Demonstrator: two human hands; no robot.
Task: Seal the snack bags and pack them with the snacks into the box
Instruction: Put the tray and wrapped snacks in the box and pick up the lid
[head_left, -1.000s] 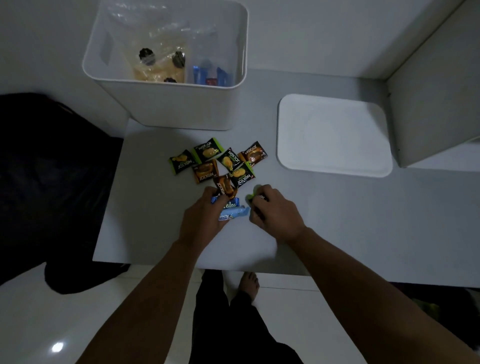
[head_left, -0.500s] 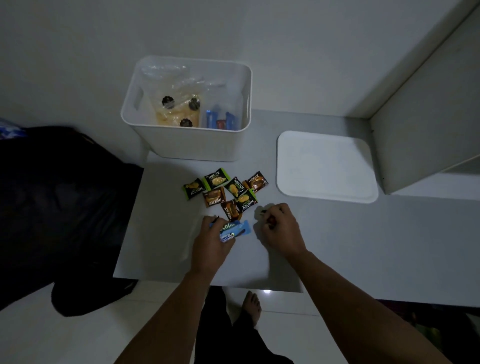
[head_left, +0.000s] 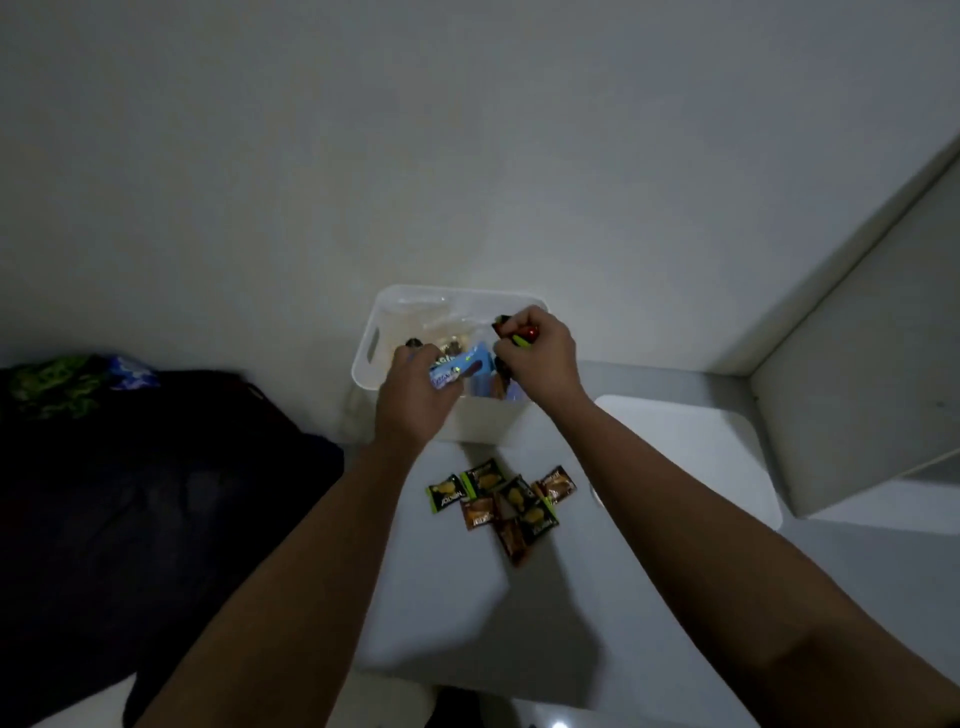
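Head view, only 1 cam. Both hands up over the white plastic box (head_left: 369, 358) w/ cut-out handle, standing at the far edge of the white tabletop (head_left: 447, 613), against the wall. Left hand (head_left: 415, 397) curled round a light-blue snack wrapper (head_left: 457, 368), fingers closed on it, held just above the box's near rim. Right hand (head_left: 540, 353) bunched over the box's right side, fingertips pinching sm. wrapped pieces (head_left: 519, 335) w/ red, green and dark bits showing; exact count not readable. Inside the box: clear plastic snack bags (head_left: 441, 325) w/ dark round items, plus blue packs under the hands. Looks like bags already packed; sealed or not, can't tell.

Progress, by guess: well past half. Left to do: drop what both hands carry, then the 7 small dark sachets w/ green and orange-brown print (head_left: 506, 501) lying in a loose cluster mid-tabletop, between the forearms, near the box. Flat white rounded lid (head_left: 691, 457) at the right edge, prob. for closing after.

Hard to make out: dim light, box floor mostly hidden by hands, sachet print blurred. Dark fabric heap (head_left: 156, 493) left of the tabletop, greenish and blue stuff on top unclear. White cabinet (head_left: 857, 374) cut off at right.
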